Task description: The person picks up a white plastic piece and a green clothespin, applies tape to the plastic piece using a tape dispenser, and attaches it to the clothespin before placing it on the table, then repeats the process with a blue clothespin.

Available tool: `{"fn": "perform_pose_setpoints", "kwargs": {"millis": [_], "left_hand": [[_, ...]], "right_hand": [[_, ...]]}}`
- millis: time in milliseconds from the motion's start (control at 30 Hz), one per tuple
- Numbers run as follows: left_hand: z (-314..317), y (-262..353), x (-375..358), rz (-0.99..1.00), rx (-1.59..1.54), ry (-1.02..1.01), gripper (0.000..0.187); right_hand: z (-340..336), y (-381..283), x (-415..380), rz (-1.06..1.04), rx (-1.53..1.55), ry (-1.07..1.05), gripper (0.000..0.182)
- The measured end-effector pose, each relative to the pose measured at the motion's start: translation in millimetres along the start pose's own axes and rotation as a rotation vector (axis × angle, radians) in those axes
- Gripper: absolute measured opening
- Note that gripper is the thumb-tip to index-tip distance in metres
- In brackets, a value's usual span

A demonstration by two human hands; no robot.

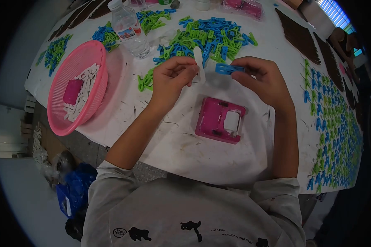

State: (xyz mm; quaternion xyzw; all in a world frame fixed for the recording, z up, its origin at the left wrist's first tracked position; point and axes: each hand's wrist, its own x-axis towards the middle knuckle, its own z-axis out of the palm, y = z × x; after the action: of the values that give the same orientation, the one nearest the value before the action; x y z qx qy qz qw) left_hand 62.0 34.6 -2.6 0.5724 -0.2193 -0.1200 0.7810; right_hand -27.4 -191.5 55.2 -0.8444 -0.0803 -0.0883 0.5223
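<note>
While left hand [173,78] pinches a white strip [199,64], right hand [261,80] grips a blue clip [228,68], fingertips partly hidden.

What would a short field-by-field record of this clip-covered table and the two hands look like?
left hand: holds a white plastic strip
right hand: holds a blue plastic clip
below hands: pink plastic block with white roller
left side: pink plastic basket of white pieces
behind hands: heap of blue and green clips, clear water bottle
surface: white table

both hands [175,78] [261,80] raised, fingers pinched, forearms converging
</note>
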Motion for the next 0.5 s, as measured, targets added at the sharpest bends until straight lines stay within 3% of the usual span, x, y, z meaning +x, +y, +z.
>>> {"fn": "perform_pose_setpoints", "kwargs": {"millis": [500], "left_hand": [[3.7, 1.4, -5.4, 0.02, 0.054, -0.06, 0.019]], "right_hand": [[18.1, -4.1, 0.5, 0.064, 0.053, 0.0, 0.028]]}}
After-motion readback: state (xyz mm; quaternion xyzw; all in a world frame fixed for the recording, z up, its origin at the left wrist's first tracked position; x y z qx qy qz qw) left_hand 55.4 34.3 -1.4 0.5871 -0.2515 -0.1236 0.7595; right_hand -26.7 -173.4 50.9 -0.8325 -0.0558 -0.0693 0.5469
